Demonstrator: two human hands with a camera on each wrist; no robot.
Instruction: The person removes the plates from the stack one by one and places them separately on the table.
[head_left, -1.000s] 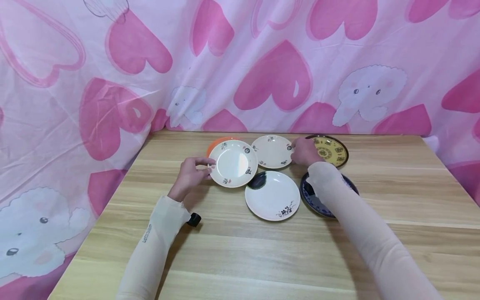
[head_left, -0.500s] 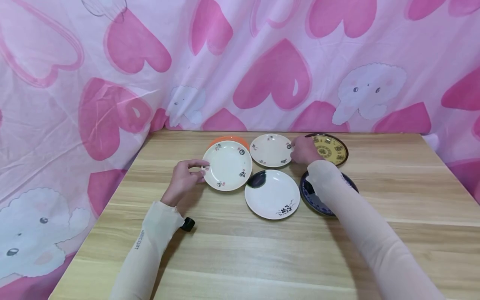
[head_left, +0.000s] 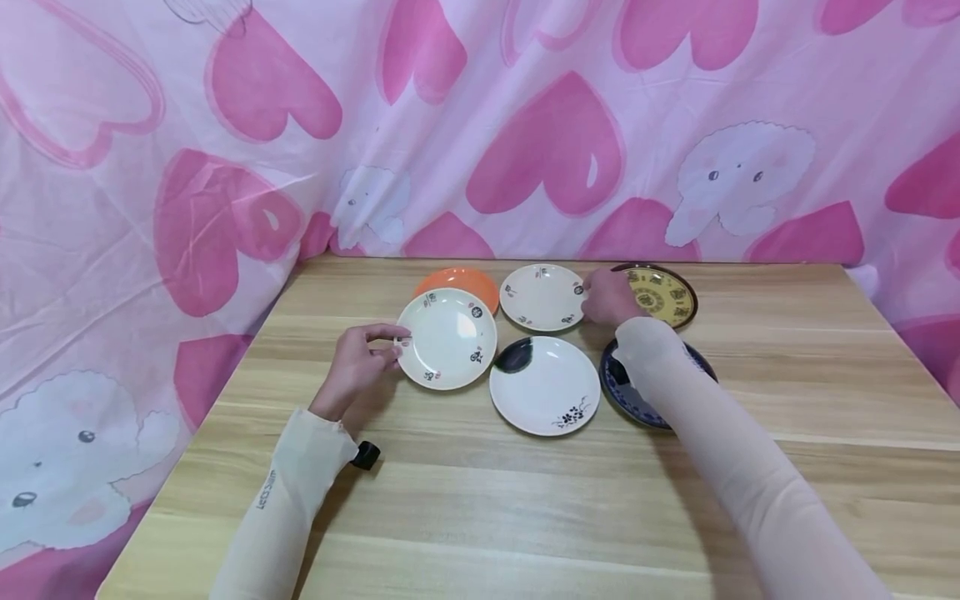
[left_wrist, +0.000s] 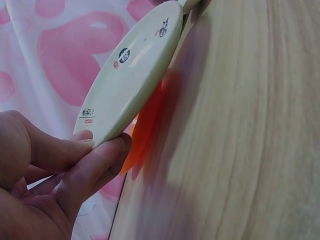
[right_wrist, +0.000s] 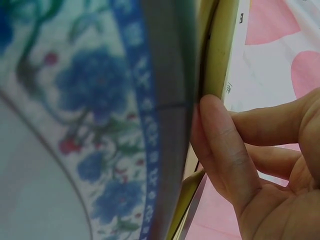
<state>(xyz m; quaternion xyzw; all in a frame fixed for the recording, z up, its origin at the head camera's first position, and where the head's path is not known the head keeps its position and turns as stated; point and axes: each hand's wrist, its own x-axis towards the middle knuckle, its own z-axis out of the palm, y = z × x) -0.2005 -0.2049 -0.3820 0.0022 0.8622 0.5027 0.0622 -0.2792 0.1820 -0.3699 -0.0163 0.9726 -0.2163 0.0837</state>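
My left hand [head_left: 358,367] pinches the left rim of a round white plate [head_left: 446,337] with small dark and red characters. In the left wrist view, that plate [left_wrist: 132,75] is raised off the table, thumb on its upper face and fingers beneath. Behind it lies an orange plate [head_left: 457,283], partly covered. My right hand [head_left: 611,298] holds the right rim of a second, similar white plate [head_left: 540,297] at the back. In the right wrist view, the fingers [right_wrist: 225,145] meet a plate's pale edge [right_wrist: 217,50]; the rest of it is mostly hidden.
A white plate with a dark patch and black flowers [head_left: 545,387] lies in front. Under my right forearm is a dark blue-rimmed plate [head_left: 636,404], its floral rim [right_wrist: 100,90] close to the right wrist camera. A yellow plate [head_left: 663,298] lies at the back right. A heart-patterned cloth [head_left: 547,167] hangs behind the table.
My left hand has moved left and toward me with the white plate, uncovering more of the orange plate. The right hand has stayed at the rear white plate's rim.
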